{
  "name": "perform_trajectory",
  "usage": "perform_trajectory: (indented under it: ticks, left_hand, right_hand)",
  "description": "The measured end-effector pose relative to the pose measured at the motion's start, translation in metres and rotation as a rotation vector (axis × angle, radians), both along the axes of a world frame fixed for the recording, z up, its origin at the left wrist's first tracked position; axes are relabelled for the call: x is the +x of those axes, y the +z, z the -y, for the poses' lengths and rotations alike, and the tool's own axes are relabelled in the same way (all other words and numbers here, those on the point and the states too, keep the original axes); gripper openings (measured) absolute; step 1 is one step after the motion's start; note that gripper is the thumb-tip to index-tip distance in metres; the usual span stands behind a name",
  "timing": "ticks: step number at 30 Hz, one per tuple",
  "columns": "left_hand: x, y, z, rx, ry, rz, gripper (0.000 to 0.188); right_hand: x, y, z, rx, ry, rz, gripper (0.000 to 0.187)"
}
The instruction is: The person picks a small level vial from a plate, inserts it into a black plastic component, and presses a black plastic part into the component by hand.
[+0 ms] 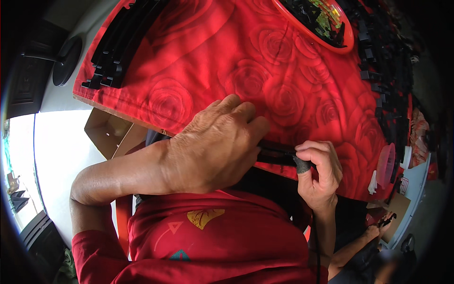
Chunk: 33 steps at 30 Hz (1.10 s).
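Observation:
A long black strip (276,154), apparently plastic, lies between my hands at the near edge of the red rose-patterned tablecloth (203,57). My right hand (321,170) pinches its right end between thumb and fingers; a dark wrap covers part of that thumb. Over the strip's left end, my left hand (217,144) is bent with its back up and its fingers curled down. Those fingertips and that end of the strip are hidden beneath the hand. Several similar black strips (124,45) lie side by side at the table's far left.
A red tray (349,35) at the far right holds small yellow-green and black pieces. Many black parts (373,61) line the right side, with a pink dish (386,165) nearby. A cardboard box (106,132) stands below the left edge. Another person's hands (378,228) hold a black piece at lower right.

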<state>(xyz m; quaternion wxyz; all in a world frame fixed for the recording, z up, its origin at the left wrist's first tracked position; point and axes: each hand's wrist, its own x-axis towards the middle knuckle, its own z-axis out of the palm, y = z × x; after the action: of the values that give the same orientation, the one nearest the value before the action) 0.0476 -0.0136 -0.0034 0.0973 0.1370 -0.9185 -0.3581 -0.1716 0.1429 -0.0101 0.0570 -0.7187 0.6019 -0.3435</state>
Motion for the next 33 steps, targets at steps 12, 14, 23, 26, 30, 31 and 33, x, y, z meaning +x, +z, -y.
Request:
perform_trajectory:
  ticks: [12,14,23,26,30,31,33]
  left_hand:
    - [0.007,0.009,-0.01,0.451,0.097,-0.031,0.032]
    - [0.008,0.01,-0.011,0.499,0.085,-0.047,0.035]
    - [0.006,0.01,-0.011,0.53,0.085,-0.135,0.033]
    - [0.006,0.008,-0.009,0.525,0.078,-0.138,0.032]
    - [0.005,0.005,-0.009,0.527,0.071,-0.164,0.03]
    - [0.004,0.005,-0.01,0.526,0.07,-0.165,0.03]
    - [0.003,0.004,-0.011,0.522,0.112,-0.146,0.028]
  right_hand:
    - [0.024,0.062,-0.001,0.001,-0.065,-0.125,0.021]
    - [0.029,0.067,0.0,0.049,-0.056,-0.125,0.024]
    - [0.04,0.089,0.02,0.259,-0.038,-0.117,0.037]
    - [0.04,0.09,0.025,0.253,-0.04,-0.123,0.043]
    - [0.041,0.094,0.027,0.288,-0.041,-0.17,0.045]
    - [0.042,0.095,0.028,0.297,-0.042,-0.189,0.045]
    - [0.045,0.099,0.03,0.289,-0.031,-0.202,0.045]
